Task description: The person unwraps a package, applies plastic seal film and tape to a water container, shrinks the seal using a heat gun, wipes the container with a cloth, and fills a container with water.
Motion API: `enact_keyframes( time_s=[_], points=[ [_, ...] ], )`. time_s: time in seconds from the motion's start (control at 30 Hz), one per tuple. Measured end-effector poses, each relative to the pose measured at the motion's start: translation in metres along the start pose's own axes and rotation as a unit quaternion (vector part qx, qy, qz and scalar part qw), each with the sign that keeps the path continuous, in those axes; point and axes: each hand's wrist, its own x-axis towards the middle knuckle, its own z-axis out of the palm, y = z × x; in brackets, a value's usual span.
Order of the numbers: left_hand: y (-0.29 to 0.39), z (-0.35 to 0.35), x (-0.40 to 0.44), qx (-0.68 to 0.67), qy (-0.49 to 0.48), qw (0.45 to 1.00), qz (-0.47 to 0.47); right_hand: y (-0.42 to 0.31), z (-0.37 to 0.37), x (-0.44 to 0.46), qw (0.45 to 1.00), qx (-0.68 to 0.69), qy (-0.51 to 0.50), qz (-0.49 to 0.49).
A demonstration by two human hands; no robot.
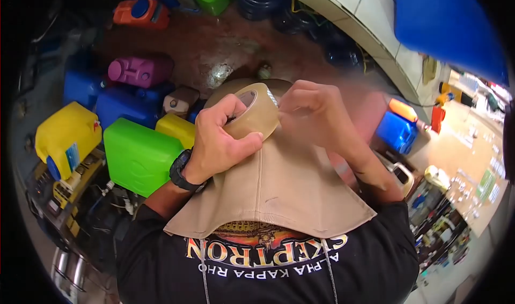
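My left hand (222,135), with a black watch (185,171) on its wrist, is closed around a roll of clear packing tape (256,119). Its fingers reach into the roll's core, and the thumb presses on the outer face. At the roll's right side, my right hand (311,108) has its fingers curled and pinched together near the tape's edge. Motion blur covers part of that hand, so whatever lies between its fingertips is hidden. Below both hands, a beige cloth (289,191) with stitched seams spreads over my front.
To the left stand several plastic jugs, among them a green jug (140,156), a yellow jug (70,137) and a purple jug (140,70). An orange jug (140,14) is farther back on the reddish floor (204,52). A cluttered light worktop (456,154) is at right.
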Motion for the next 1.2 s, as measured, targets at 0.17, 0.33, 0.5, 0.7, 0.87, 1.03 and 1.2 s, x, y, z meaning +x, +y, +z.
enact_keyframes(
  time_s=[0.17, 0.33, 0.5, 0.7, 0.87, 1.03, 1.2],
  points=[
    [0.02, 0.0, 0.019, 0.018, -0.085, 0.996, 0.024, 0.008, -0.016, -0.025, 0.997, 0.064, 0.043, -0.004],
    [0.035, 0.027, 0.031, 0.02, -0.128, 0.992, 0.011, 0.01, -0.05, -0.046, 0.996, 0.038, 0.08, -0.028],
    [0.043, 0.085, 0.046, 0.036, -0.142, 0.989, 0.029, 0.04, -0.075, -0.071, 0.997, 0.034, 0.057, -0.034],
    [0.058, 0.159, 0.057, 0.084, -0.148, 0.985, 0.017, 0.087, -0.127, -0.101, 0.997, 0.041, 0.047, -0.05],
    [0.059, 0.201, 0.067, 0.091, -0.14, 0.985, 0.042, 0.128, -0.16, -0.117, 0.993, 0.037, 0.065, -0.087],
    [0.064, 0.225, 0.072, 0.089, -0.082, 0.99, 0.074, 0.101, -0.18, -0.146, 0.985, -0.001, 0.173, -0.004],
    [0.077, 0.221, 0.076, 0.147, -0.099, 0.98, 0.096, 0.093, -0.162, -0.146, 0.981, -0.036, 0.181, 0.063]
  ],
)
